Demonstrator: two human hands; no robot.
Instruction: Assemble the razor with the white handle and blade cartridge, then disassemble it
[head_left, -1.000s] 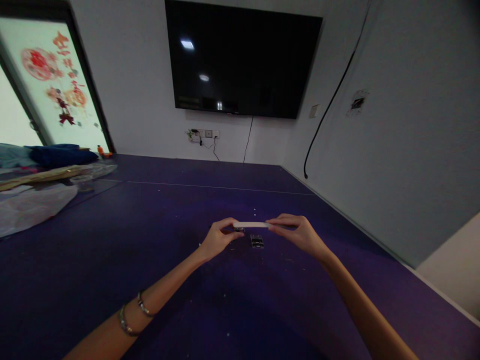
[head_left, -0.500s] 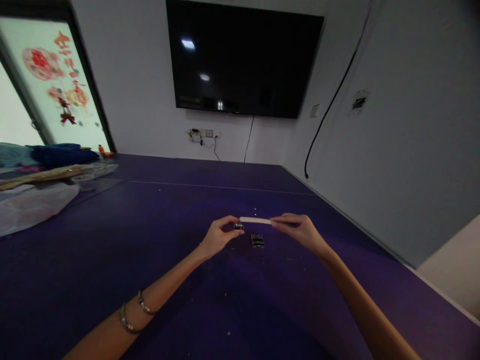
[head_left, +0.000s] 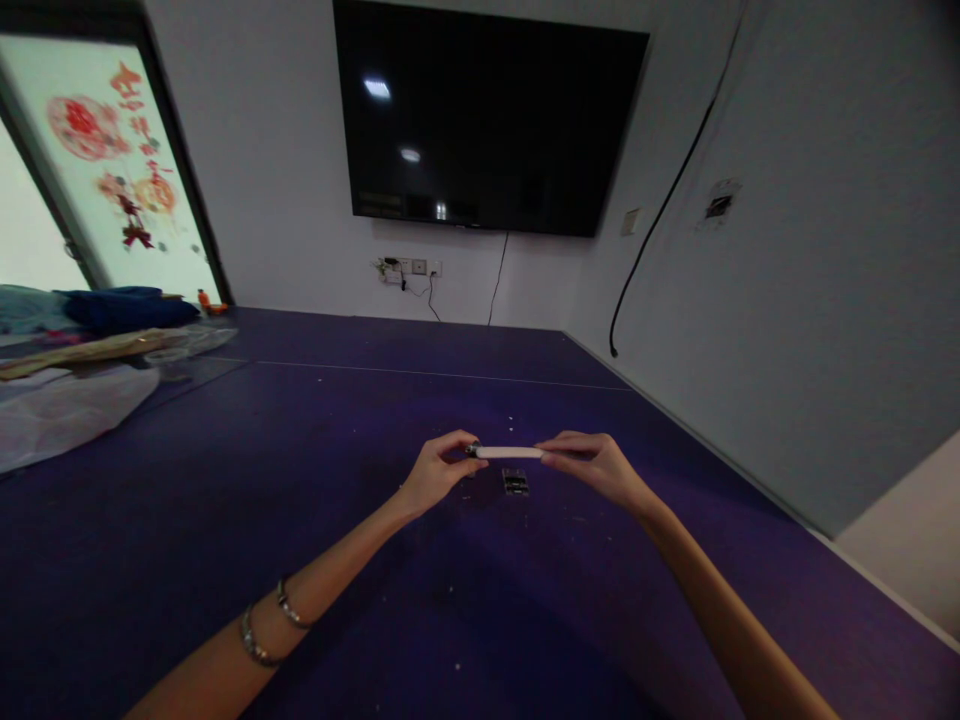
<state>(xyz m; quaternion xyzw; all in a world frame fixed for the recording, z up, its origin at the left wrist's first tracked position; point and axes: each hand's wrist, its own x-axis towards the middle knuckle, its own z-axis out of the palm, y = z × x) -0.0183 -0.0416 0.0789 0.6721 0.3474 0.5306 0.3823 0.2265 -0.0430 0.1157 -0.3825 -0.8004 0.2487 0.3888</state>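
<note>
My left hand (head_left: 442, 468) is closed, pinching a small dark, shiny piece (head_left: 472, 450) between thumb and fingers; its kind is too small to tell. A thin white strip (head_left: 510, 453) runs level from that piece to my right hand (head_left: 589, 465). The right thumb and fingers are closed on the strip's right end. Its left end meets the dark piece at my left fingertips; whether the two are joined cannot be made out. Just below the strip, a small dark block with pale marks (head_left: 515, 482) lies on the purple surface (head_left: 465, 580).
White specks dot the purple surface. Crumpled clear plastic (head_left: 75, 410) and dark blue cloth (head_left: 127, 310) lie at the far left. A television (head_left: 487, 115) hangs on the far wall above sockets (head_left: 412, 267). A black cable (head_left: 664, 205) dangles along the right wall.
The strip's left end has come down level with the dark piece in my left hand. My right hand has shifted slightly left. The left hand has stayed nearly still.
</note>
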